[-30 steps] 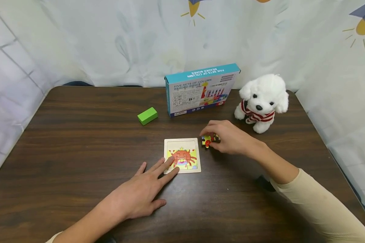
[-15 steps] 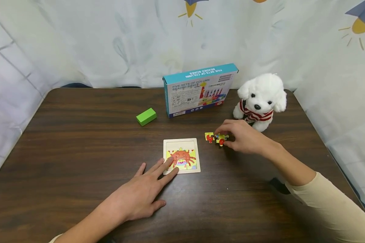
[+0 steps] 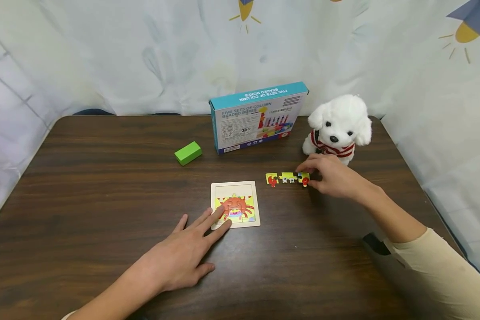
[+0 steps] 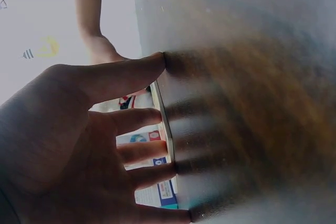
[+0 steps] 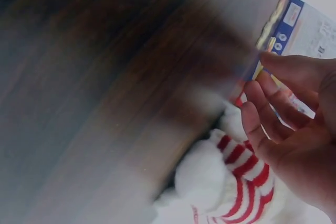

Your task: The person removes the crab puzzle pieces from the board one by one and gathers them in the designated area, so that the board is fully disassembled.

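Puzzle pieces [image 3: 287, 178]: now three in a row, right of the puzzle frame [image 3: 235, 204], toward the desk [image 3: 104, 186] far-right corner. Was a small cluster under the fingers 1.0 s ago, two pieces showing 0.5 s ago; now spread into a line, edges touching. Right hand [image 3: 331, 177] moved right along the row, fingers curled, pinching the rightmost piece; blurred in the right wrist view [image 5: 294, 129], grip detail not readable there. Left hand [image 3: 184, 258] unchanged: flat on the desk, fingers straight, tips pressing the frame's near-left corner, holding nothing. Frame unmoved, crab picture filling its lower part, top strip bare. Judgement: pieces being laid out for sorting, none placed into the bare strip yet. Plush dog [image 3: 338, 126] just behind the right hand, box [image 3: 258, 116] and green block [image 3: 188, 153] near the far edge, untouched.
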{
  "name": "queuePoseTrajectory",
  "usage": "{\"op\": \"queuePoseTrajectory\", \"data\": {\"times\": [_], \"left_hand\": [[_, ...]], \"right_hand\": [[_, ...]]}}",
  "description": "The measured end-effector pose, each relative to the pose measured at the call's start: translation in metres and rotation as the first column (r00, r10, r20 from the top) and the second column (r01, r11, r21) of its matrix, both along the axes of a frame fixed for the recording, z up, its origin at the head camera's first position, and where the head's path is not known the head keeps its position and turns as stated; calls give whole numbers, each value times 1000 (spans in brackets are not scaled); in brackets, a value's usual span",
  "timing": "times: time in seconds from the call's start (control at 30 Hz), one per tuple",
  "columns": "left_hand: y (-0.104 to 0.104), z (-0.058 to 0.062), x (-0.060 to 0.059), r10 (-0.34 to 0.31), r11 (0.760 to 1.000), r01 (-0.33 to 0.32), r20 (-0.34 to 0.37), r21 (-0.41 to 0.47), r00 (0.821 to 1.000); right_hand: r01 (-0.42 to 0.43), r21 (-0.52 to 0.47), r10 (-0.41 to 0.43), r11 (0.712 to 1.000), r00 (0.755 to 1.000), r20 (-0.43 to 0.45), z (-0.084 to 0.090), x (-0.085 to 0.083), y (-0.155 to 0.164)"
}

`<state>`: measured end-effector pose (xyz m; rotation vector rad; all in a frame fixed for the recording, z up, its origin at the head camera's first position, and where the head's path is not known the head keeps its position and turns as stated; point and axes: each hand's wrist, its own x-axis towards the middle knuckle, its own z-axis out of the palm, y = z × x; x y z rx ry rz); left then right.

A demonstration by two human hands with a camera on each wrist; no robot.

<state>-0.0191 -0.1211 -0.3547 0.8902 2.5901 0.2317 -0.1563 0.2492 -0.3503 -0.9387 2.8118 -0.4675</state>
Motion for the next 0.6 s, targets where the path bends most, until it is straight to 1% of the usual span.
{"op": "queuePoseTrajectory", "data": {"times": [0.17,0.43,0.6], "left_hand": [[0,0,1,0,1000,0,-1,11,1000],[-1,-1,0,6,1000,-6,-2,0,1000],[0,-1,-1,5,1000,-5,-1,-1,1000]], "right_hand": [[7,11,-7,1000,1000,0,-4,-3,3],[-12,5,12,1000,1000,-7,-11,-7,3],[-13,4,13,1000,1000,-5,-10,-9,3]]}}
